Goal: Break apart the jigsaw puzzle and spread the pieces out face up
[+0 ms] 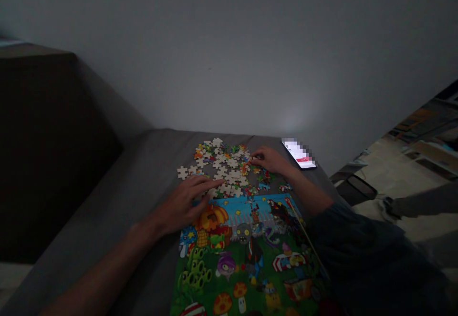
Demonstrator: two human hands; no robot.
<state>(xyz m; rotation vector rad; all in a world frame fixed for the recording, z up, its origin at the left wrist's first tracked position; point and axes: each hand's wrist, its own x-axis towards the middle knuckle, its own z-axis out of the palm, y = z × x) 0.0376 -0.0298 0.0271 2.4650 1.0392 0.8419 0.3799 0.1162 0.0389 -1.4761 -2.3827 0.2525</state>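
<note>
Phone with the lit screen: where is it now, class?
In the head view, the phone lies right of centre on the grey surface, near the wall, just right of the right hand.

The puzzle pieces mix plain pale-beige backs with printed faces in orange, green, blue and red. The picture board carries a bright blue band dotted with yellow stars above deep green, with an orange pumpkin, a purple round figure and red-and-white stripes. The cloth is plain dark grey; the phone glows white with a red block; the sleeve is dark bluish.
</note>
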